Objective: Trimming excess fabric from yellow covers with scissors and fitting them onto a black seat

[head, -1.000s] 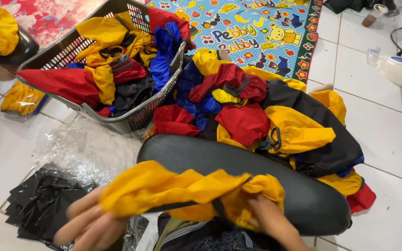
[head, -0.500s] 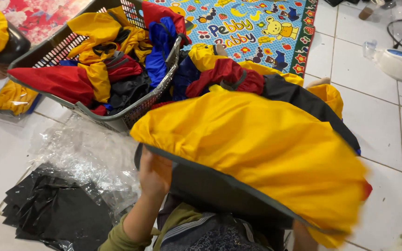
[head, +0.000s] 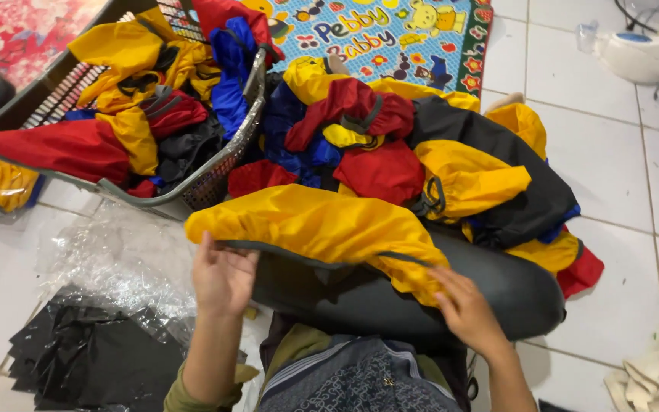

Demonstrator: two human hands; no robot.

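The yellow cover point(head: 322, 225) is stretched halfway over the front of the black seat point(head: 421, 294) on the floor, left hand point(head: 223, 275) and right hand point(head: 467, 309) each clenched on its elastic hem, the seat's near side bare, many covers point(head: 375, 145) piled beyond.

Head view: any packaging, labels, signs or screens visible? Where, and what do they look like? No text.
Printed play mat: top centre on the floor, blue with cartoon figures, lettering and a patterned border.
Clear plastic bags: crumpled sheet on the tiles beside the left hand.
Black plastic bags: flat stack, bottom left.
No screens or signs in view.
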